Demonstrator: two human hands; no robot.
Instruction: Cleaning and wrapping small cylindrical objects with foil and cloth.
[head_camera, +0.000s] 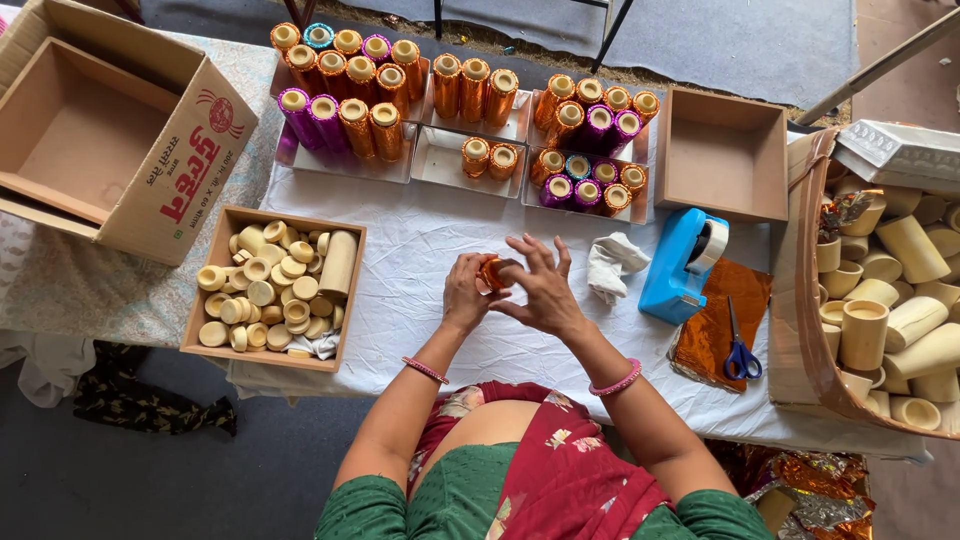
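I note the small orange piece (493, 272) pinched between both hands, left hand (466, 295) and right hand (545, 290) equally near, above the surface's (420, 250) middle.

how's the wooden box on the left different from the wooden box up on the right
The left wooden box is filled with plain cream-coloured pieces; the right wooden box is empty. The left one is longer and paler, the right one squarer and browner. Both are open-topped trays on the white-covered table.

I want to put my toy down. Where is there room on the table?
Bare cloth lies between the tray of small cups, the foil roll trays and the hands. The right side is crowded: rag, tape dispenser, scissors.
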